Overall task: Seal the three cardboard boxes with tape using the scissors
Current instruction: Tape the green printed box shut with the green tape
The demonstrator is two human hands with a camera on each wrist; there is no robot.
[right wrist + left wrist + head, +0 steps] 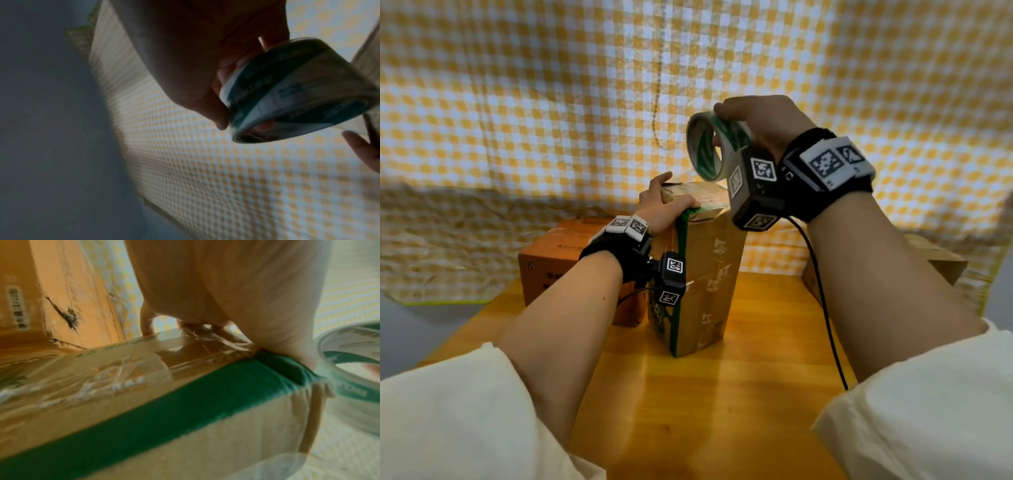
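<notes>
A tall brown cardboard box (705,274) with a green stripe stands upright mid-table. My left hand (666,205) lies flat over its top, thumb pressing at the near green corner (287,368), fingers reaching to the far edge. Just above and right of the box, my right hand (760,120) grips a roll of clear tape with a green-printed core (709,147), fingers through the hole. The tape roll (353,386) sits close by the left thumb; the same roll (287,91) shows in the right wrist view. An orange box (558,260) stands behind left. No scissors are in view.
A third brown box (945,263) sits at the right table edge, partly behind my right forearm. The wooden table (722,394) extends toward me. A yellow checked cloth (551,102) hangs behind. A black cable (825,308) runs from the right wrist.
</notes>
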